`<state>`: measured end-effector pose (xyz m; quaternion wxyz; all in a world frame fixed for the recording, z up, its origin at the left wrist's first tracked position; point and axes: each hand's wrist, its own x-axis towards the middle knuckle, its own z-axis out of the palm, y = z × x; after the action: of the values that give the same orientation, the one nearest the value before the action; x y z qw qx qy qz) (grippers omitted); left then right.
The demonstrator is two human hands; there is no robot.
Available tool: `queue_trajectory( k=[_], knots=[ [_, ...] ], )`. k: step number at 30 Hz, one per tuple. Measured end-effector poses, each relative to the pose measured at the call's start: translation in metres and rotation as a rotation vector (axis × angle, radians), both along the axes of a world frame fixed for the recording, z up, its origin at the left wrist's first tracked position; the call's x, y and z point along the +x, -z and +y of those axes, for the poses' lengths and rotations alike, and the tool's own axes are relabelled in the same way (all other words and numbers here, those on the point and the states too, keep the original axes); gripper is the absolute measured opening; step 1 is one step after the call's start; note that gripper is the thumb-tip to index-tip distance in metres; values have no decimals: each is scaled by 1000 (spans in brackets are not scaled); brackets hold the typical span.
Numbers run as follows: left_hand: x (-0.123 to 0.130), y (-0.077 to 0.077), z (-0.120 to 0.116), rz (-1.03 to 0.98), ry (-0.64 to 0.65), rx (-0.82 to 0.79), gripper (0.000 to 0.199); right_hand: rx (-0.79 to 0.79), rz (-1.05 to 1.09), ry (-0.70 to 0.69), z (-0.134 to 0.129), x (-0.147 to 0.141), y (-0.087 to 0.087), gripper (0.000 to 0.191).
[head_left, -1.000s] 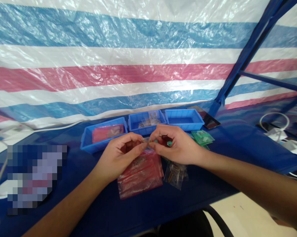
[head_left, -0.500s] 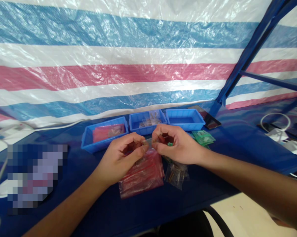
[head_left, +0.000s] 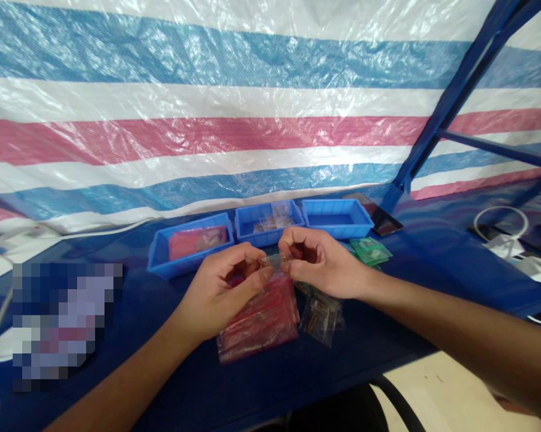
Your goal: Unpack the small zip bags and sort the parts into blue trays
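My left hand (head_left: 228,288) and my right hand (head_left: 322,264) face each other over the table. Thumb and fingertips of each are closed on the edge of a small clear plastic bag (head_left: 274,263) stretched between them. Most of that bag is hidden or too faint to make out. Under my left hand lie red plastic bags (head_left: 264,327), overlapping flat. Below my right hand are small clear bags with thin brownish pieces (head_left: 321,318), partly covered by the hand.
Three blue trays stand at the back: the left tray (head_left: 162,251) holds red bags, the middle tray (head_left: 243,223) clear packets, the right tray (head_left: 337,223) nothing visible. Green bags (head_left: 372,251) and a dark phone (head_left: 385,221) lie right. A blue frame post (head_left: 450,96) rises behind.
Both hands have shifted very slightly right, with slightly more of the clear bag showing between them. A small green bit beside my right palm no longer shows.
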<state>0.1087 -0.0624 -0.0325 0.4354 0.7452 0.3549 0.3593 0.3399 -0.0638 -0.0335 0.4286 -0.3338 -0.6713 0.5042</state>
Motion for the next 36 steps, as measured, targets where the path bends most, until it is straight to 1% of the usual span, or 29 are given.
queue_trajectory(
  k=[4,8,11,13,16,18,19,22,24,27,29,31,32,34,35,36],
  knots=[
    [-1,1,1,-11,-25,-24,29,42,-22,7,0,2,1,14],
    [-5,3,6,-23,-132,-52,26,163,-70,91,1,6,2,15],
    [-7,1,9,-24,-173,-64,28,268,-81,121,1,9,2,26],
    [-6,-1,9,-23,-173,-64,30,351,-105,78,1,10,1,30],
    [-3,-3,9,-7,-167,-45,35,438,-126,-20,2,9,-1,23],
    [-3,-1,10,-3,-176,-41,35,413,-112,-26,3,8,0,22],
    [-4,0,11,-6,-186,-45,35,372,-94,-7,3,8,1,24],
    [-10,5,14,19,-228,-30,38,176,-6,54,8,9,5,33],
    [-15,6,15,103,-246,41,40,48,58,72,14,10,9,43],
    [-18,5,12,228,-254,166,43,-51,89,112,23,13,16,56],
    [-18,2,10,264,-254,223,47,-50,63,148,26,15,18,57],
    [-16,-1,8,293,-249,282,45,19,-11,167,24,14,16,47],
    [-16,-2,8,304,-237,322,40,75,-52,171,21,14,14,41],
    [-15,-2,8,310,-181,411,25,192,-116,174,16,12,10,29],
    [-14,-2,9,311,-135,446,22,241,-130,173,13,11,8,26],
    [-14,-1,9,322,-81,462,25,280,-136,172,10,11,6,25]
  ],
)
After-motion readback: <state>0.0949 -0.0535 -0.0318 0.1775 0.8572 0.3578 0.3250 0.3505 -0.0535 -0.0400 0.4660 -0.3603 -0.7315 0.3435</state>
